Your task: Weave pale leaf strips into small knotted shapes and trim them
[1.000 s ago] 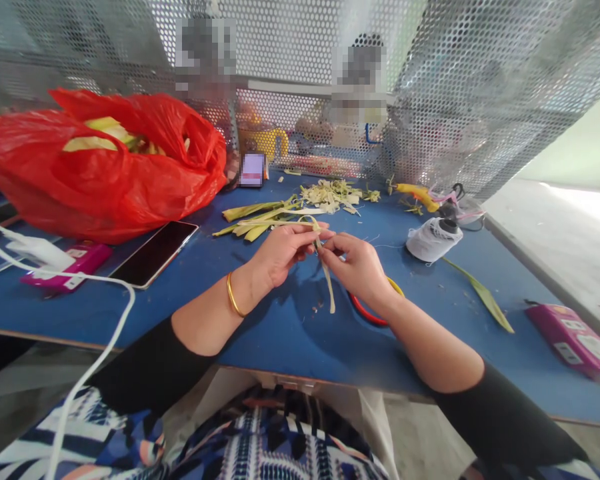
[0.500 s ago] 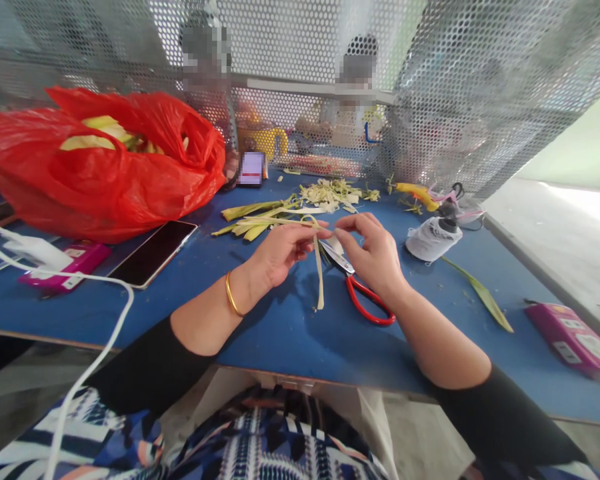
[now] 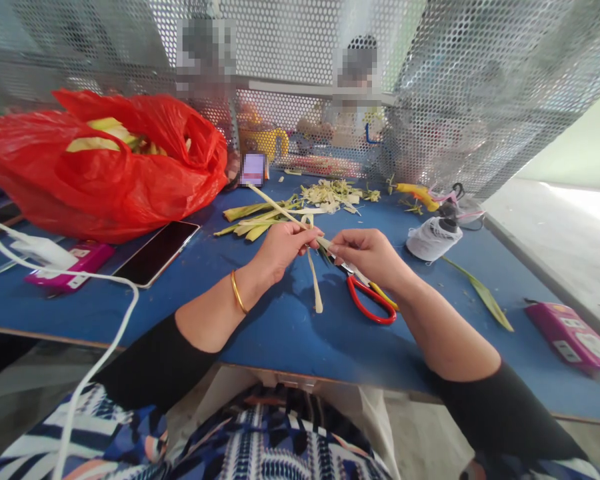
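Note:
My left hand (image 3: 287, 248), a gold bangle on its wrist, pinches pale leaf strips (image 3: 280, 209) near the middle of the view. One strip points up and left; another hangs down toward the table. My right hand (image 3: 364, 253) pinches the right end of the strips, fingers closed. Beneath my right hand lie scissors with red handles (image 3: 367, 308), their blades partly hidden. A yellow-green piece shows beside the handles. Behind my left hand are several leaf strips (image 3: 254, 229) and a heap of pale scraps (image 3: 333, 195).
At left are a red plastic bag (image 3: 115, 193), a dark phone (image 3: 160, 253), a magenta box (image 3: 73, 270) and a white cable (image 3: 125, 327). A white thread spool (image 3: 433, 239), a single leaf (image 3: 485, 300) and another magenta box (image 3: 573, 333) lie right. Perforated metal panels stand behind; people show through.
My right hand has lowered slightly and now pinches the strips. One strip now points up-left, and a yellow-green piece has come into view by the scissors.

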Demonstrator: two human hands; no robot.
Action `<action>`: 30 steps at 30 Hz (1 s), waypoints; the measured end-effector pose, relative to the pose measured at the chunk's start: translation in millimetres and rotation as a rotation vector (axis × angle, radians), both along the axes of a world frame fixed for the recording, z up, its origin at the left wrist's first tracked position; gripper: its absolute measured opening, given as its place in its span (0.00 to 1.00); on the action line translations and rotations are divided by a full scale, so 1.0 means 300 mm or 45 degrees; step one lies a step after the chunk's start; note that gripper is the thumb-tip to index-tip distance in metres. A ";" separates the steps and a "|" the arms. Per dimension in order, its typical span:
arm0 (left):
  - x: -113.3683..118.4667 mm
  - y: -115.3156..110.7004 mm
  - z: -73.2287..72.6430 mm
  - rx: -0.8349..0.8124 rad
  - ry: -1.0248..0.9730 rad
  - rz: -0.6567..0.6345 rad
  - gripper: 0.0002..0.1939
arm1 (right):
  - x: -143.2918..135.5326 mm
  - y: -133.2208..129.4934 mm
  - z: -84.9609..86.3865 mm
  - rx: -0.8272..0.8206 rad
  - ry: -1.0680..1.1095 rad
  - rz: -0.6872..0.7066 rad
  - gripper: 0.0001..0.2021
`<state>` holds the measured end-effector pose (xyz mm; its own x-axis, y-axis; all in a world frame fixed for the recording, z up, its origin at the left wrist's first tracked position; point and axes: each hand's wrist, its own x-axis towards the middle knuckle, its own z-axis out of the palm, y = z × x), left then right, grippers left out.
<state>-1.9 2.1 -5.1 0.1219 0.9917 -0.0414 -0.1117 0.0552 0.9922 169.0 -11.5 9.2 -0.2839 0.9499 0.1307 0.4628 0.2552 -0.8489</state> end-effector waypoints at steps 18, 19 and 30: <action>0.013 -0.037 0.014 -0.077 0.055 -0.368 0.08 | -0.038 0.006 -0.035 -0.377 0.705 -0.086 0.20; 0.015 -0.039 0.013 -0.085 0.058 -0.376 0.07 | -0.039 0.008 -0.040 -0.341 0.700 -0.130 0.19; 0.025 -0.051 0.007 -0.096 0.121 -0.486 0.10 | -0.021 0.002 -0.021 0.441 -0.001 -0.322 0.08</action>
<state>5.5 -13.4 -3.0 0.4733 0.8695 -0.1412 0.0228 0.1481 0.9887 162.8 -10.9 2.9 -0.0479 0.8897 0.4541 0.5478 0.4035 -0.7329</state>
